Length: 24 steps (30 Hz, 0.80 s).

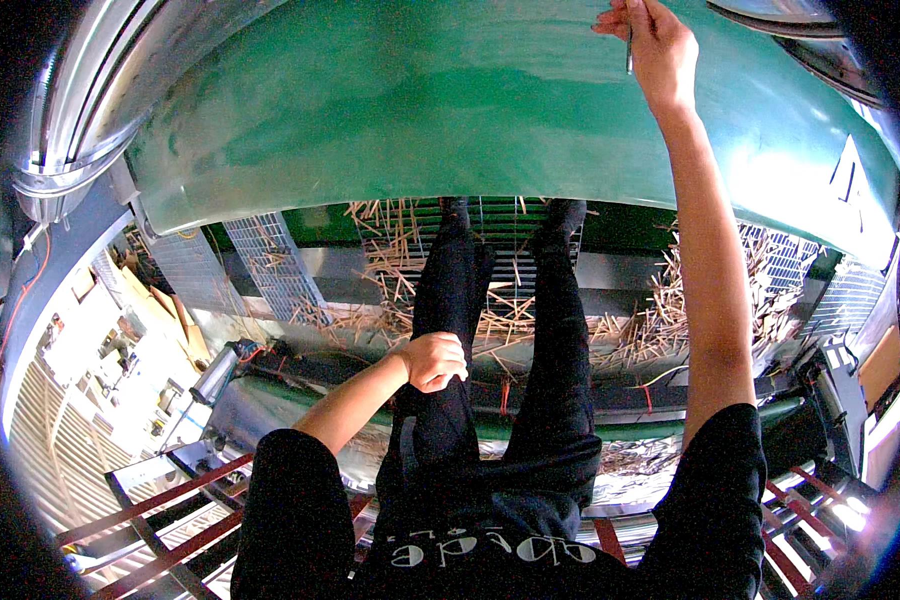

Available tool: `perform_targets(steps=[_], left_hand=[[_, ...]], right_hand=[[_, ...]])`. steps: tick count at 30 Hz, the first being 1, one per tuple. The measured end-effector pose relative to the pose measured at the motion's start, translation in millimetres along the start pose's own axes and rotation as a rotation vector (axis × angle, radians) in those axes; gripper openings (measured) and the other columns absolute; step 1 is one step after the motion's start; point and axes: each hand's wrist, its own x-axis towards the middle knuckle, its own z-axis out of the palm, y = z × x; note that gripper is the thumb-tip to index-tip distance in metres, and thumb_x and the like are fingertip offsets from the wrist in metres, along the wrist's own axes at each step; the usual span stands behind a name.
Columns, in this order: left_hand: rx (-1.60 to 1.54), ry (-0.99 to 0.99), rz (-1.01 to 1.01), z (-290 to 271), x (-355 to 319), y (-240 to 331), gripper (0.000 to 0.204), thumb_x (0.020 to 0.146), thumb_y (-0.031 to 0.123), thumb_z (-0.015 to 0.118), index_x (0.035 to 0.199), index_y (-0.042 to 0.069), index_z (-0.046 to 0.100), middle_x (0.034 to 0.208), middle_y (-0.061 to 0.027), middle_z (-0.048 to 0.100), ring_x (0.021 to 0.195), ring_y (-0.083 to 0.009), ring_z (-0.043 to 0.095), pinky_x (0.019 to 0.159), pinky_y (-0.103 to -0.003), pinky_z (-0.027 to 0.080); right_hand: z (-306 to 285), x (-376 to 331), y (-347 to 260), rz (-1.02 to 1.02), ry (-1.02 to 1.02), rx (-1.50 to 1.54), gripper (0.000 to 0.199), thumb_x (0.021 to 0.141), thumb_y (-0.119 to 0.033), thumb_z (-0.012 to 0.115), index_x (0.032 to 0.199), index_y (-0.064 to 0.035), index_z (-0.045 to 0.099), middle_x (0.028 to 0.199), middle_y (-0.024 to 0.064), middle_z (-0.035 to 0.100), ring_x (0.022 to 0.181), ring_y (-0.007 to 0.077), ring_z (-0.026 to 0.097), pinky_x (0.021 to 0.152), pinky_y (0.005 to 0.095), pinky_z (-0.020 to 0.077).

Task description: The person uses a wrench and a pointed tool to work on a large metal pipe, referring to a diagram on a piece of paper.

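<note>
My right hand (660, 50) is stretched far forward over a wide green belt (420, 110), near the top edge of the view. Its fingers are pinched on a thin dark stick (629, 55), which points down from the fingertips; its exact kind is too small to tell. My left hand (435, 361) rests curled in a fist on my left leg, close to the knee. The inside of that fist is hidden.
Loose thin wooden sticks (670, 310) lie in heaps below the belt's near edge, around my feet and on metal grates (275, 262). Shiny metal housings (80, 110) flank the belt. Dark red metal bars (170, 505) and shelving stand at lower left.
</note>
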Motion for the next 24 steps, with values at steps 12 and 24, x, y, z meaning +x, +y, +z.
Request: perform_targets(steps=[12,24], left_hand=[[-0.007,0.002,0.007,3.2,-7.5,-3.9,0.018,0.077,0.015,0.057,0.09,0.012,0.069,0.094,-0.007,0.073,0.09,-0.0273,0.07,0.083,-0.043,0.053],[0.012,0.001,0.009,2.1,-9.7,-4.3,0.02,0.076,0.011,0.058,0.091,0.011,0.07,0.094,-0.0062,0.073,0.09,-0.0267,0.07,0.084,-0.042,0.053]], right_hand=[[52.7,7.4,19.7,0.281,0.098,0.598,0.032,0.11,-0.029,0.048,0.099,-0.001,0.059,0.091,0.0125,0.071,0.082,0.0255,0.074,0.077,0.0367,0.0615],[-70.3,44.3,5.1,-0.346,-0.175,-0.935,0.029,0.106,-0.027,0.057,0.108,-0.0007,0.07,0.091,0.0076,0.074,0.087,0.0176,0.072,0.074,0.0353,0.0552]])
